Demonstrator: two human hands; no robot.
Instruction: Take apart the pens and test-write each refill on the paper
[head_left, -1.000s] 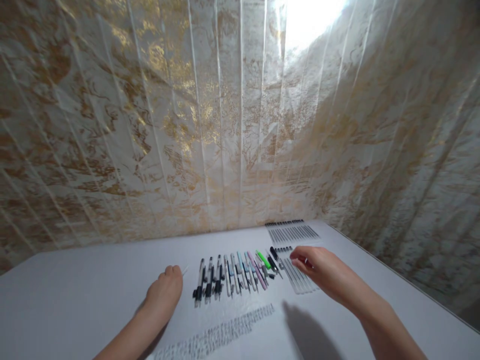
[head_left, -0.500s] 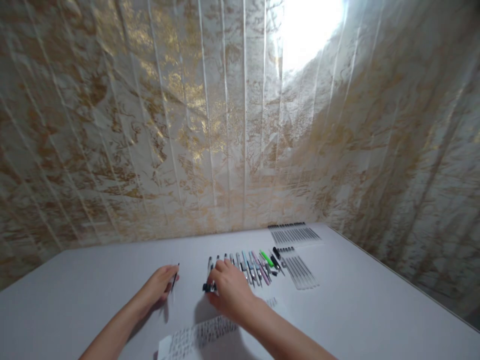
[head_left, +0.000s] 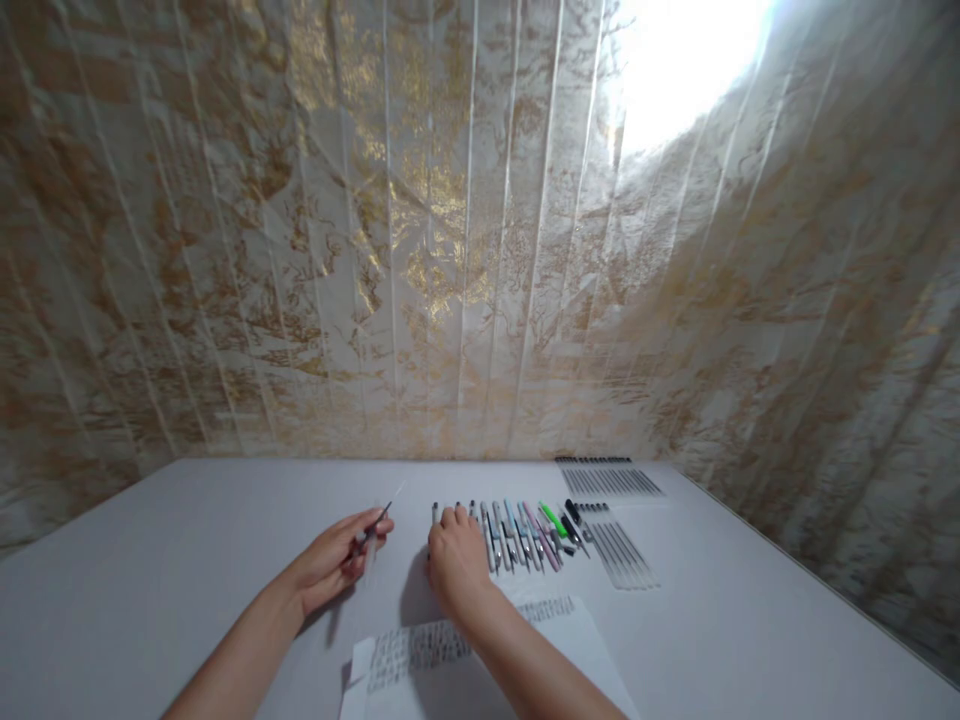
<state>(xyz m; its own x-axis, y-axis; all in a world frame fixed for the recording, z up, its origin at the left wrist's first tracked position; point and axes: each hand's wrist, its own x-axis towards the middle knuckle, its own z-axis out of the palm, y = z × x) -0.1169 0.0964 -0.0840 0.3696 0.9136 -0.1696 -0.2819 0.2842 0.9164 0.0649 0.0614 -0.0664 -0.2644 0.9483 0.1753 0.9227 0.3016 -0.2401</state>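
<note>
My left hand (head_left: 341, 555), left of the pens, is closed on a thin dark pen (head_left: 373, 535) that points up and to the right. My right hand (head_left: 459, 558) reaches over the left end of a row of pens (head_left: 516, 540). Its fingers curl down, and their tips and anything between them are hidden. Beside it in the row lie grey, blue and pink pens, then a bright green one (head_left: 553, 519) and black ones (head_left: 574, 518). Below my right hand is a sheet of paper (head_left: 487, 685) with dark handwriting, partly covered by my forearm.
To the right lies a set of clear, black-ended sticks (head_left: 624, 548), with a second set (head_left: 609, 477) behind it. The white table (head_left: 720, 600) meets a wall hung with shiny gold-patterned sheeting (head_left: 450, 250) at its far edge.
The view has shifted. My left hand has turned more palm-up, and its pen has tilted over to the right. The black object under my right hand has gone out of sight.
</note>
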